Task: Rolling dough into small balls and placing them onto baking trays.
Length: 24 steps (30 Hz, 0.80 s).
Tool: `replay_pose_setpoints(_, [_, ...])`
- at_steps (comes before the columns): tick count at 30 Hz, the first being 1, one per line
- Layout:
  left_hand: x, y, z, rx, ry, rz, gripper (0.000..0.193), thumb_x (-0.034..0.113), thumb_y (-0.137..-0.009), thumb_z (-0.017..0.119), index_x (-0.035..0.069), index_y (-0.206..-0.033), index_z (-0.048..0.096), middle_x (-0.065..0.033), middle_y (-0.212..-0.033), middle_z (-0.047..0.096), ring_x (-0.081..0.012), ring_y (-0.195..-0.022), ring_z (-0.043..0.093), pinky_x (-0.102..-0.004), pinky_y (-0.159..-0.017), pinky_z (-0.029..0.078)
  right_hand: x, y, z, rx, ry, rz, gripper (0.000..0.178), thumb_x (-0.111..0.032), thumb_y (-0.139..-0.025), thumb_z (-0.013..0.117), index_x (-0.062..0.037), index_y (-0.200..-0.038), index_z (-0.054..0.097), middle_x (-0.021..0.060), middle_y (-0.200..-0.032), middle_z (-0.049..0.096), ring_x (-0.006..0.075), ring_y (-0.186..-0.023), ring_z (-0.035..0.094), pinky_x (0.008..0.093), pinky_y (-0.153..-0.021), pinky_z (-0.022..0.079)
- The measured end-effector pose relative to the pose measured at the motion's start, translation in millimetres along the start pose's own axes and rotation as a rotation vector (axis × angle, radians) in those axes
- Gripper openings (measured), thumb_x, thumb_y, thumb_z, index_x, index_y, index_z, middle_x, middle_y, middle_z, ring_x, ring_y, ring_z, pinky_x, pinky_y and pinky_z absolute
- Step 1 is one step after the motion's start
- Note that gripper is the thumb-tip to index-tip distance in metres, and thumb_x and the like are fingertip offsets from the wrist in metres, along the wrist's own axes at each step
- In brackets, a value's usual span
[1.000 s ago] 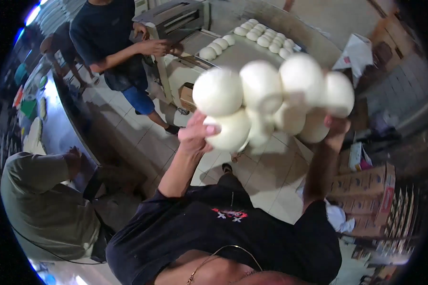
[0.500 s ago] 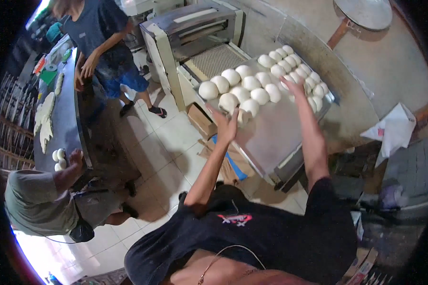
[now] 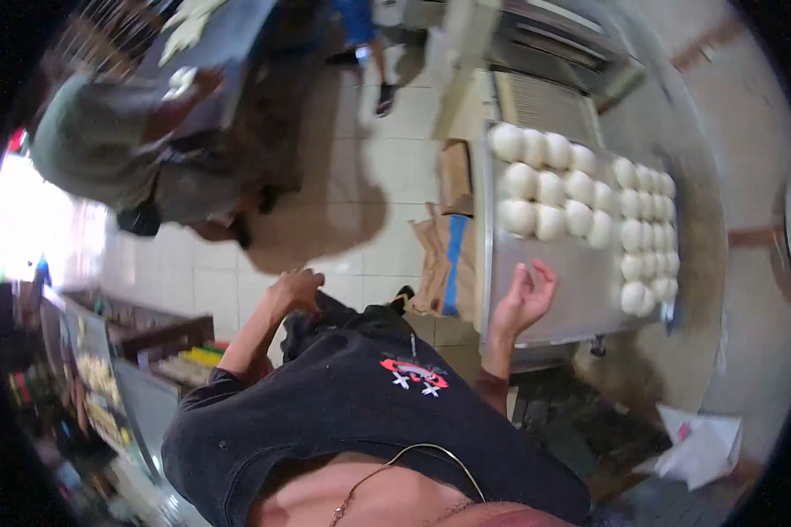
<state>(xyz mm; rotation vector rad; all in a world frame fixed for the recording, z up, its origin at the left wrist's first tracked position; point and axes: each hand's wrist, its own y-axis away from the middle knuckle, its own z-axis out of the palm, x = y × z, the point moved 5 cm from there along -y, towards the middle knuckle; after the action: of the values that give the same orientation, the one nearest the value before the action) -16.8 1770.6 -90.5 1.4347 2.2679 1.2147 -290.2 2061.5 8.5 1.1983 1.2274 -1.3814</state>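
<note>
The left hand (image 3: 297, 290) is curled loosely, empty, at the hip. The right hand (image 3: 524, 299) is held open, empty, over the flat steel bench (image 3: 558, 294). Beyond, round white dough balls (image 3: 580, 198) are packed touching; a careless sweep might dent them.

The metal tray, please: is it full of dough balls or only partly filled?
Partly filled: dough balls cover the far part of the metal tray.
</note>
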Motion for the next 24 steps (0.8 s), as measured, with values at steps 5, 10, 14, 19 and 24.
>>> replay_pose_setpoints(5, [-47, 104, 48, -0.006, 0.136, -0.123, 0.025, 0.025, -0.061, 0.077, 0.009, -0.079, 0.073, -0.0143, -0.087, 0.071, -0.0318, -0.092, 0.068, -0.0468, -0.075, 0.056, -19, 99, 136, -0.758, 0.085, -0.327, 0.021, -0.002, -0.085, 0.069, -0.0021, -0.103, 0.059, 0.0080, -0.111, 0.057, 0.0150, -0.100, 0.055, 0.0279, -0.086, 0.046])
replay_pose_setpoints(10, [-133, 183, 135, 0.219, 0.389, 0.077, 0.028, 0.028, -0.062, 0.077, 0.008, -0.082, 0.072, -0.0132, -0.096, 0.068, -0.0327, -0.096, 0.065, -0.0432, -0.082, 0.052, -22, 195, 227, -0.986, 0.011, -0.325, 0.016, -0.004, -0.082, 0.070, -0.0014, -0.094, 0.061, 0.0115, -0.104, 0.059, 0.0210, -0.096, 0.057, 0.0311, -0.085, 0.048])
replay_pose_setpoints(14, [-190, 244, 182, 0.268, 0.532, -0.058, 0.037, 0.031, -0.058, 0.079, 0.006, -0.084, 0.071, -0.0138, -0.096, 0.066, -0.0334, -0.097, 0.063, -0.0415, -0.085, 0.050, -32, 301, 313, -1.076, -0.097, -0.353, 0.014, -0.004, -0.083, 0.070, -0.0016, -0.094, 0.061, 0.0111, -0.104, 0.060, 0.0199, -0.094, 0.057, 0.0305, -0.082, 0.048])
replay_pose_setpoints(19, [-281, 312, 259, 0.616, 0.722, -0.310, 0.027, 0.025, -0.060, 0.071, 0.006, -0.079, 0.070, -0.0120, -0.073, 0.068, -0.0283, -0.069, 0.065, -0.0389, -0.068, 0.052, -27, 459, 419, -1.201, -0.219, -0.136, 0.014, -0.002, -0.082, 0.071, -0.0019, -0.094, 0.063, 0.0087, -0.105, 0.061, 0.0154, -0.089, 0.058, 0.0269, -0.080, 0.048])
replay_pose_setpoints(24, [-311, 360, 304, 0.547, 1.477, -0.737, 0.024, 0.012, -0.080, 0.061, -0.003, -0.096, 0.071, -0.0156, -0.093, 0.073, -0.0188, -0.090, 0.069, -0.0345, -0.083, 0.052, -31, 593, 478, -1.478, -0.120, -0.255, 0.014, -0.006, -0.079, 0.073, -0.0042, -0.090, 0.065, 0.0075, -0.099, 0.063, 0.0179, -0.088, 0.061, 0.0287, -0.077, 0.050])
